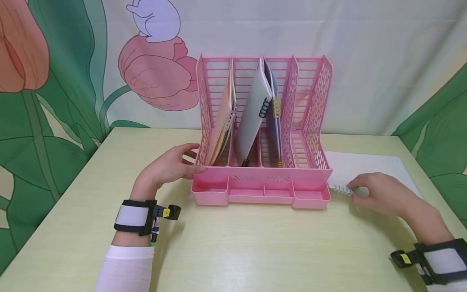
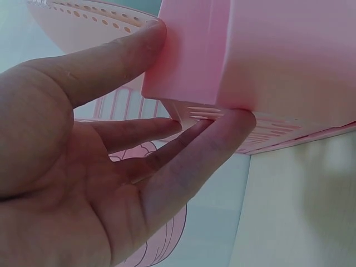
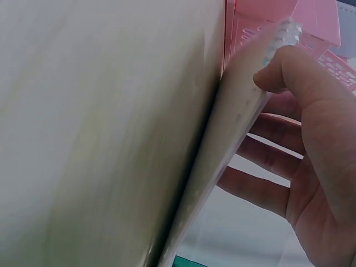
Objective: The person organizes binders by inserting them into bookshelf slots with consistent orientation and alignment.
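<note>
A pink file rack (image 1: 278, 182) stands upright on the table, with small trays along its front. My left hand (image 1: 168, 167) holds its left front corner; in the left wrist view the thumb (image 2: 130, 53) lies on one face and the fingers on another. To the right of the rack, a white spiral notebook (image 1: 375, 164) lies at the table's right side. My right hand (image 1: 386, 194) pinches its near edge beside the clear coil; in the right wrist view that notebook edge (image 3: 222, 133) is tilted up off the table.
In the rack's left slot leans a peach spiral notebook (image 1: 219, 125). A grey-green notebook (image 1: 251, 109) and a blue one (image 1: 273, 129) with a yellow coil stand in the middle slots. A patterned curtain (image 1: 255, 24) hangs behind the table (image 1: 233, 251).
</note>
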Demonstrator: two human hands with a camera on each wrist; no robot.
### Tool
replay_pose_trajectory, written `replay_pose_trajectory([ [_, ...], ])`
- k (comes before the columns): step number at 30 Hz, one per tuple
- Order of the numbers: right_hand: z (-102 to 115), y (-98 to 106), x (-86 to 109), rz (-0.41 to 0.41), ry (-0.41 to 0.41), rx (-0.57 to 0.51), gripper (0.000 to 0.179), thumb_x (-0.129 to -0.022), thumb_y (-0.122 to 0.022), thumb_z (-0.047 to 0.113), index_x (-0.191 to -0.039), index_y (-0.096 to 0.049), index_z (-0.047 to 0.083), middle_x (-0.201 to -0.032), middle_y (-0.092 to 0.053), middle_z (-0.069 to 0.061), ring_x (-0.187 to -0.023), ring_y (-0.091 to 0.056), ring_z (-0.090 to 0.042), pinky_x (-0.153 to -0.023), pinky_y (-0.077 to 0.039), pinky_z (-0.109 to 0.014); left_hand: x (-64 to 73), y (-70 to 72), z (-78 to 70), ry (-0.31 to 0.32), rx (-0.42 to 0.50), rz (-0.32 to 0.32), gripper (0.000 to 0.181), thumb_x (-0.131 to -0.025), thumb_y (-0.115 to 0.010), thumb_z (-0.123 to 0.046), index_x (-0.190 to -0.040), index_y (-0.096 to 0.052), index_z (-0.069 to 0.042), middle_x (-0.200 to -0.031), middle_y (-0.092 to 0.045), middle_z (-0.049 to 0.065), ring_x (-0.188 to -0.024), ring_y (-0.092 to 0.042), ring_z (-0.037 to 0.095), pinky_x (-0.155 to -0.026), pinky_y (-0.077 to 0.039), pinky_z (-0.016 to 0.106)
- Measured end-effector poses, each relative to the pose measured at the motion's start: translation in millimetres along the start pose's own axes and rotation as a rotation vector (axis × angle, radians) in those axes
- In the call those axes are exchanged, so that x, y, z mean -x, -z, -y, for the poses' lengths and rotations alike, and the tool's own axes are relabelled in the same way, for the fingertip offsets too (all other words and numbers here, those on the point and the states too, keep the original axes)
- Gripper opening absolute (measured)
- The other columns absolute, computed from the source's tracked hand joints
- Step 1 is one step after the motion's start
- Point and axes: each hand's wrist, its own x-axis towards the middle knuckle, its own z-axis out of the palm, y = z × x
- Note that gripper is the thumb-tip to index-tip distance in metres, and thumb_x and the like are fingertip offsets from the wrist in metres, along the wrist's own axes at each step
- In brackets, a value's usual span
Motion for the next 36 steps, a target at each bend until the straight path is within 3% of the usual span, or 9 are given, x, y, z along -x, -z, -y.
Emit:
replay_pose_trajectory([
  [8,0.1,-0.2,1.1,-0.129,0.058,0.016,0.018,-0.082,-0.075,0.004,-0.099,-0.077,-0.003,-0.093,-0.075,-0.008,-0.090,-0.072,-0.030,-0.081,-0.058,-0.053,-0.6,0.0,0.5,0.005,0.008,0.002,0.084,-0.094,-0.077,-0.025,-0.161,-0.030,-0.008,-0.143,-0.047,0.023,-0.111,-0.065,0.035,-0.096,-0.055,0.046],
  [19,5.6,3.7,-2.5,-0.193,0.002,0.003,0.018,-0.083,-0.074,0.001,-0.099,-0.067,-0.002,-0.091,-0.071,-0.009,-0.082,-0.066,-0.022,-0.075,-0.059,-0.049,-0.3,0.2,1.0,-0.008,-0.002,0.009,0.083,-0.094,-0.076,-0.026,-0.161,-0.030,-0.008,-0.143,-0.047,0.022,-0.114,-0.063,0.036,-0.097,-0.054,0.048],
  [26,9.6,1.4,-5.5,-0.338,0.043,0.048,0.025,-0.078,-0.073,-0.003,-0.096,-0.056,0.000,-0.082,-0.070,-0.015,-0.070,-0.066,-0.023,-0.059,-0.055,-0.042,-0.1,-0.3,2.2,0.001,0.023,0.004,0.085,-0.093,-0.078,-0.024,-0.160,-0.030,-0.005,-0.143,-0.047,0.024,-0.115,-0.063,0.037,-0.092,-0.058,0.043],
  [36,19.4,3.1,-10.0,-0.394,-0.086,0.020,0.025,-0.081,-0.072,-0.001,-0.097,-0.054,-0.004,-0.086,-0.067,-0.023,-0.065,-0.058,-0.024,-0.049,-0.045,-0.031,0.8,0.7,0.4,-0.029,0.045,0.006,0.087,-0.093,-0.078,-0.023,-0.161,-0.027,-0.004,-0.144,-0.046,0.025,-0.118,-0.060,0.038,-0.091,-0.058,0.043],
])
